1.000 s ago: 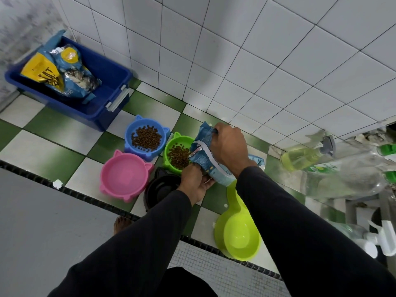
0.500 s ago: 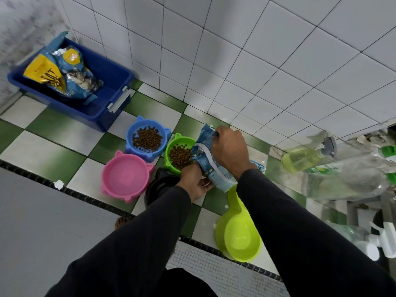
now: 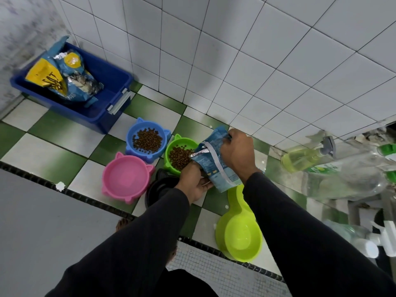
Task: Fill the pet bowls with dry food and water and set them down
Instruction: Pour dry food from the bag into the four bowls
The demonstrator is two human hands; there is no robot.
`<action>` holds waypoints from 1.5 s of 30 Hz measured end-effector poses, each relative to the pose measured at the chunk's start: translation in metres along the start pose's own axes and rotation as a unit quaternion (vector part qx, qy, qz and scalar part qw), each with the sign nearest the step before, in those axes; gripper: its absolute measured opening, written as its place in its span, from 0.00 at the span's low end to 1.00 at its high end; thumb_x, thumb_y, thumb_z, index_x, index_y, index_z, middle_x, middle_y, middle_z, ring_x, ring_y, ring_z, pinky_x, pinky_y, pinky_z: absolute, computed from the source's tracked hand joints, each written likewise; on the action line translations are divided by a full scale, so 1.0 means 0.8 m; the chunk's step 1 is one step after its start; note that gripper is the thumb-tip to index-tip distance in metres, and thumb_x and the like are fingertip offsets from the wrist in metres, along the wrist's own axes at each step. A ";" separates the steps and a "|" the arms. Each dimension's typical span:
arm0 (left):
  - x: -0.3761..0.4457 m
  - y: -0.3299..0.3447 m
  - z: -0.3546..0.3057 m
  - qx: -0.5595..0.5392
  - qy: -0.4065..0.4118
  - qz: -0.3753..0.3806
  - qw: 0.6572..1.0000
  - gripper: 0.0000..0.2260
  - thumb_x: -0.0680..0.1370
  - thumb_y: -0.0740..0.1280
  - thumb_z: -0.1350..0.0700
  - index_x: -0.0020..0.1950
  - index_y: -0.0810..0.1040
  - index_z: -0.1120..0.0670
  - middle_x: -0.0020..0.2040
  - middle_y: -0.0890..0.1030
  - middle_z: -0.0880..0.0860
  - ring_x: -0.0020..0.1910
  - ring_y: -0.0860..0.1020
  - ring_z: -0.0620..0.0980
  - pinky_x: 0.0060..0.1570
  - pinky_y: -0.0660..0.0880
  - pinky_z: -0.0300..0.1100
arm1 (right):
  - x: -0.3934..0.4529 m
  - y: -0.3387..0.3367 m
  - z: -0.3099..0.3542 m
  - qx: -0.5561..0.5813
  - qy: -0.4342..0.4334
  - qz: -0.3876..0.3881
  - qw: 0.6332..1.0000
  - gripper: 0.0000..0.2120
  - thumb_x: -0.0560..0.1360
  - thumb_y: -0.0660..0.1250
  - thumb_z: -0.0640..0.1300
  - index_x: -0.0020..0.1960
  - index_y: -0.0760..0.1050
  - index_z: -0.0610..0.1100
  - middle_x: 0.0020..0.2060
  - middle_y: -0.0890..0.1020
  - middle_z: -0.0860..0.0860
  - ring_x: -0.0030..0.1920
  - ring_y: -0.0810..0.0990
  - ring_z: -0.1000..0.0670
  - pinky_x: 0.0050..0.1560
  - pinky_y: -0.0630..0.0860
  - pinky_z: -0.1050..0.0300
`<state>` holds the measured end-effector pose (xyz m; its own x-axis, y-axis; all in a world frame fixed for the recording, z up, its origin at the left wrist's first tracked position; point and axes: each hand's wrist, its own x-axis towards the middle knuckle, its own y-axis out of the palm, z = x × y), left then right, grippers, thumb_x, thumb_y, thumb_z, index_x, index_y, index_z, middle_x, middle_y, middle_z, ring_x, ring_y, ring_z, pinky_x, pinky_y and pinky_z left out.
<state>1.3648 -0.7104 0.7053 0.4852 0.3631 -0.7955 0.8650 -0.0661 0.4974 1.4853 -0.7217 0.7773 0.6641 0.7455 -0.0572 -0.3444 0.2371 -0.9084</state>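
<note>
A blue bin (image 3: 102,116) holding a food bag (image 3: 64,76) sits on the floor at left. Next come the empty pink bowl (image 3: 126,179), the blue bowl (image 3: 147,139) with kibble, and the green bowl (image 3: 179,154) with kibble. Left hand (image 3: 194,181) and right hand (image 3: 237,152) both grip the pouch (image 3: 214,159), tilted over the green bowl. A green scoop (image 3: 240,230) lies at right.

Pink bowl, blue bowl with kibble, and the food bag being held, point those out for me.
pink bowl (image 3: 126,178): head view, on its bare inner floor.
blue bowl (image 3: 131,136): head view, on its left rim.
food bag (image 3: 214,166): head view, on its printed side between the two hands.
</note>
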 end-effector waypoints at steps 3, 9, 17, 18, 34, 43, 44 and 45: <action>-0.002 0.000 0.001 0.006 0.009 -0.007 1.000 0.10 0.84 0.61 0.54 0.62 0.77 0.54 0.56 0.82 0.60 0.53 0.81 0.59 0.51 0.81 0.53 | -0.003 0.000 -0.009 0.046 0.035 -0.018 0.998 0.06 0.74 0.61 0.39 0.40 0.74 0.43 0.33 0.78 0.47 0.36 0.78 0.42 0.34 0.76 0.50; -0.013 0.004 0.001 0.034 0.042 -0.014 0.998 0.13 0.85 0.57 0.55 0.66 0.77 0.52 0.58 0.82 0.58 0.54 0.81 0.58 0.51 0.80 0.52 | -0.016 0.002 -0.030 0.139 0.100 -0.048 0.984 0.05 0.76 0.62 0.39 0.44 0.77 0.40 0.39 0.81 0.46 0.41 0.81 0.43 0.41 0.83 0.42; -0.032 0.007 0.011 0.112 0.156 0.000 0.981 0.14 0.88 0.52 0.54 0.66 0.75 0.49 0.58 0.82 0.52 0.55 0.82 0.53 0.46 0.82 0.51 | -0.039 0.001 -0.047 0.272 0.169 -0.087 0.943 0.05 0.78 0.65 0.40 0.49 0.79 0.45 0.45 0.83 0.48 0.48 0.82 0.45 0.50 0.81 0.47; -0.035 0.007 0.012 0.123 0.169 0.002 0.978 0.13 0.88 0.52 0.55 0.66 0.75 0.49 0.58 0.82 0.52 0.55 0.82 0.54 0.47 0.83 0.52 | -0.041 0.002 -0.049 0.288 0.174 -0.091 0.937 0.05 0.78 0.65 0.40 0.49 0.79 0.45 0.45 0.84 0.48 0.48 0.82 0.45 0.52 0.81 0.44; -0.062 -0.024 0.028 0.259 0.333 0.066 0.904 0.21 0.76 0.69 0.73 0.58 0.72 0.49 0.58 0.81 0.51 0.56 0.81 0.44 0.53 0.81 0.41 | -0.088 -0.016 -0.049 0.448 0.243 -0.115 0.852 0.11 0.78 0.64 0.35 0.41 0.77 0.47 0.42 0.83 0.48 0.45 0.82 0.46 0.51 0.82 0.43; -0.079 -0.059 0.042 0.267 0.318 0.100 0.904 0.17 0.78 0.68 0.71 0.62 0.76 0.53 0.59 0.82 0.54 0.57 0.82 0.50 0.55 0.82 0.46 | -0.128 -0.008 -0.036 0.447 0.248 -0.126 0.850 0.06 0.72 0.65 0.39 0.42 0.80 0.46 0.42 0.86 0.48 0.43 0.84 0.45 0.50 0.83 0.38; -0.082 -0.064 0.043 0.269 0.316 0.100 0.904 0.16 0.79 0.68 0.70 0.62 0.76 0.54 0.58 0.83 0.54 0.58 0.82 0.51 0.56 0.82 0.46 | -0.134 -0.007 -0.034 0.441 0.248 -0.129 0.853 0.05 0.71 0.65 0.40 0.41 0.80 0.47 0.42 0.86 0.48 0.45 0.85 0.44 0.50 0.83 0.38; -0.084 -0.068 0.044 0.269 0.314 0.099 0.905 0.15 0.79 0.68 0.70 0.62 0.77 0.55 0.58 0.83 0.54 0.58 0.82 0.52 0.56 0.82 0.46 | -0.140 -0.006 -0.032 0.434 0.249 -0.131 0.856 0.05 0.71 0.65 0.42 0.41 0.80 0.47 0.41 0.86 0.49 0.45 0.85 0.44 0.51 0.82 0.38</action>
<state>1.2896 -0.7643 0.7193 0.6154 0.7397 -0.2722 0.7880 -0.5692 0.2348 1.4297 -0.8221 0.7779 0.9199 0.2893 -0.2647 -0.3602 0.8902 -0.2788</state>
